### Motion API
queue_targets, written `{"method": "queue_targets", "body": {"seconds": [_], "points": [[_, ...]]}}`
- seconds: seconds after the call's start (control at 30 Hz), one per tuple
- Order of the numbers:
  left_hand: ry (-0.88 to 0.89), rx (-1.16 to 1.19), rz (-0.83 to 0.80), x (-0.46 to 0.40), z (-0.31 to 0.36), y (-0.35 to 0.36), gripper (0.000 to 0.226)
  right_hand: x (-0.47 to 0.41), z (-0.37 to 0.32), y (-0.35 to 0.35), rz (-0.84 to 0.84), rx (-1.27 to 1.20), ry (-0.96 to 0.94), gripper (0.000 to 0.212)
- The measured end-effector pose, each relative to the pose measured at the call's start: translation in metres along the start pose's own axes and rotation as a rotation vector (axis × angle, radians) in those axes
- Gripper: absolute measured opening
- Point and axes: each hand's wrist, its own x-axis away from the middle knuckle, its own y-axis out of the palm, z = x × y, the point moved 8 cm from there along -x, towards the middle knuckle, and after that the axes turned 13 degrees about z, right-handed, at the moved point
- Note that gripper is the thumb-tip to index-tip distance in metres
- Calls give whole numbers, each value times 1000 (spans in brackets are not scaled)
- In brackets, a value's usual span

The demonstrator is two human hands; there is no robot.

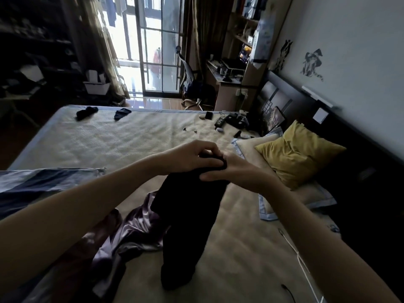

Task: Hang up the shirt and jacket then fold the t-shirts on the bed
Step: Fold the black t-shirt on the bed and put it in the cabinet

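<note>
- Black garment (188, 226), seen from the head camera: held up over the near part of the bed (122, 141), its top edge bunched between both hands, the rest hanging down in a long dark fold whose lower end reaches the bed surface. Whether it is a t-shirt cannot be told.
- Left hand (185, 156): fingers curled over the top of the garment, pinching the bunched fabric from above.
- Right hand (236, 171): thumb and fingers closed on the same bunched edge, just beside the left hand, touching it.
- Purple satin garment (131, 232): crumpled on the bed, left of and partly behind the hanging black one.
- Striped blue bedding (39, 184): heaped at the left edge of the bed.
- Yellow pillow (299, 154): on the right, near the headboard, lying on a pale pillow.
- Two small dark clothes (87, 112): on the far end of the bed, well apart from the hands.
- White cable (299, 256): trailing along the bed's right side.
</note>
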Motion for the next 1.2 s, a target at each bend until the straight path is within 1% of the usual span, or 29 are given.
{"method": "queue_targets", "body": {"seconds": [0.07, 0.1, 0.17, 0.23, 0.3, 0.37, 0.4, 0.43, 0.47, 0.5, 0.57, 0.63, 0.7, 0.77, 0.8, 0.87, 0.9, 0.93, 1.0, 1.03, 1.1, 1.17, 1.2], "points": [[-88, 17, 25, 5, -7, -7, 20, -1, -1, -3, 23, -45, 8, 39], [-126, 7, 21, 8, -10, -8, 25, -2, -3, -3, 28, -18, -7, 34], [-188, 10, 4, 14, -17, -8, 36, -5, -7, -1, 35, 88, -62, 30], [-257, 109, 25, 19, -26, -7, 45, -6, -8, -1, 45, 145, -77, 24], [-315, 276, 3, 28, -37, -4, 51, -4, -10, -11, 98, 163, -76, 21], [-353, 400, -84, 41, -49, 7, 49, -1, -15, -25, 163, 120, -101, 22], [-341, 376, -132, 48, -54, 14, 45, 1, -19, -32, 202, 65, -111, 26], [-318, 312, -162, 53, -60, 20, 38, 3, -21, -39, 242, 10, -119, 35], [-298, 258, -159, 56, -65, 25, 30, 5, -24, -47, 275, -28, -126, 43], [-287, 245, -126, 57, -67, 28, 25, 8, -27, -54, 296, -44, -131, 45], [-308, 311, -5, 52, -71, 23, 16, 14, -28, -70, 313, -44, -135, 38], [-327, 366, 116, 45, -71, 8, 15, 20, -24, -90, 342, -32, -135, 38], [-285, 281, 188, 38, -68, -11, 14, 23, -11, -110, 374, 64, -153, 49], [-220, 109, 190, 30, -57, -23, 19, 26, 7, -119, 320, 207, -106, 58], [-193, 54, 185, 25, -50, -26, 20, 29, 16, -122, 268, 282, -58, 57], [-106, 4, 205, 14, -27, -29, 24, 36, 24, -125, 199, 378, 19, 45], [-54, -14, 218, 8, -13, -29, 24, 37, 22, -124, 194, 381, 32, 41], [-11, -44, 224, 2, 0, -29, 23, 38, 14, -118, 193, 356, 12, 47], [79, -120, 200, -8, 29, -21, 21, 34, -4, -93, 167, 277, -41, 73], [127, -165, 182, -13, 43, -16, 21, 31, -10, -74, 135, 195, -50, 74], [212, -249, 165, -17, 66, -7, 23, 23, -16, -41, 115, 75, -62, 54], [254, -295, 208, -17, 75, -10, 24, 17, -21, -28, 201, -17, -86, 38], [238, -284, 239, -15, 73, -15, 24, 17, -21, -28, 251, -68, -93, 30]]}}
